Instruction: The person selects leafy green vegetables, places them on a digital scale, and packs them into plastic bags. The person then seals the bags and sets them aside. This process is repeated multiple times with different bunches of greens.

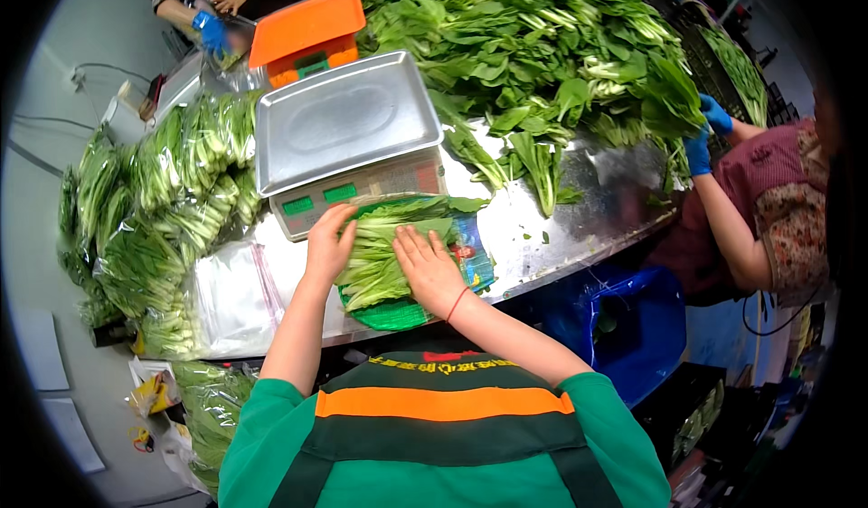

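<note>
A bunch of leafy greens (376,250) lies on a printed green-and-blue plastic sheet (386,315), pale stems mostly towards the left. At the stem ends, my left hand (329,245) touches the bunch's left edge with thumb and fingers apart. My right hand (428,269) rests flat across the top of the bunch, fingers slightly spread. Directly beyond the bunch stands a digital scale (298,216) with a bare steel pan (349,118) and lit green displays. Left of my left hand lies a stack of clear plastic bags (234,298).
Bagged greens (196,149) crowd the table's left side. A large heap of loose greens (542,54) covers the back right. An orange scale (308,27) stands behind the steel one. Gloved co-workers' hands (698,145) work at right and far left. A blue bin (637,332) sits below the table edge (542,281).
</note>
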A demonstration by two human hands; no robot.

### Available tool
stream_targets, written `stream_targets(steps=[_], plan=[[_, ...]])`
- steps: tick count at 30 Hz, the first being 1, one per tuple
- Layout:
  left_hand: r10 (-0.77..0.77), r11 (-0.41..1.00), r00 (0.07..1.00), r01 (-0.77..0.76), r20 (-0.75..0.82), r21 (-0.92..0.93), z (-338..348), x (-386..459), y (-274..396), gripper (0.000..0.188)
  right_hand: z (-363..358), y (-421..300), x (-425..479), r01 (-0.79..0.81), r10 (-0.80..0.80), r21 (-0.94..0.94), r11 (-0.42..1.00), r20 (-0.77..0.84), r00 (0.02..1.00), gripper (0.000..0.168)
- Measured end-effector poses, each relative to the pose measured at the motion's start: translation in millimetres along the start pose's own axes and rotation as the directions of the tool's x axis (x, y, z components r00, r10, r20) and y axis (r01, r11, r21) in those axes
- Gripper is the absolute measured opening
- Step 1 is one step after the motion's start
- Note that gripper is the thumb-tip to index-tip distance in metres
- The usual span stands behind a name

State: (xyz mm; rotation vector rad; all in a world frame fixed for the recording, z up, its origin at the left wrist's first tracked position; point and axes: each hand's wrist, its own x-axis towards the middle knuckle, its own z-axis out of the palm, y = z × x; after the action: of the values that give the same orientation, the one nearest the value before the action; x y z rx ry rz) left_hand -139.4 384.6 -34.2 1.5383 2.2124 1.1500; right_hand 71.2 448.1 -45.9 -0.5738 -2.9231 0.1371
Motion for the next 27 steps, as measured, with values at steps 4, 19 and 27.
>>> stream_targets(steps=[4, 19, 27], plan=[[0.001, 0.999, 0.984, -0.007, 0.176, 0.031, 3, 2, -7, 0.026, -8, -1, 3, 0.02, -0.022, -0.026, 0.999, -0.043, 0.999, 0.054], [0.428, 0.898, 0.78, -0.426, 0.457, -0.115, -32, -86, 67, 0.033, -12, 8, 15, -0.003, -0.002, 0.051, 0.999, 0.113, 0.994, 0.068], [0.472, 0.848, 0.858, -0.505, 0.203, 0.162, -26, -113, 33, 0.017, -22, -11, 11, -0.018, 0.002, 0.085, 0.996, 0.186, 0.983, 0.08]])
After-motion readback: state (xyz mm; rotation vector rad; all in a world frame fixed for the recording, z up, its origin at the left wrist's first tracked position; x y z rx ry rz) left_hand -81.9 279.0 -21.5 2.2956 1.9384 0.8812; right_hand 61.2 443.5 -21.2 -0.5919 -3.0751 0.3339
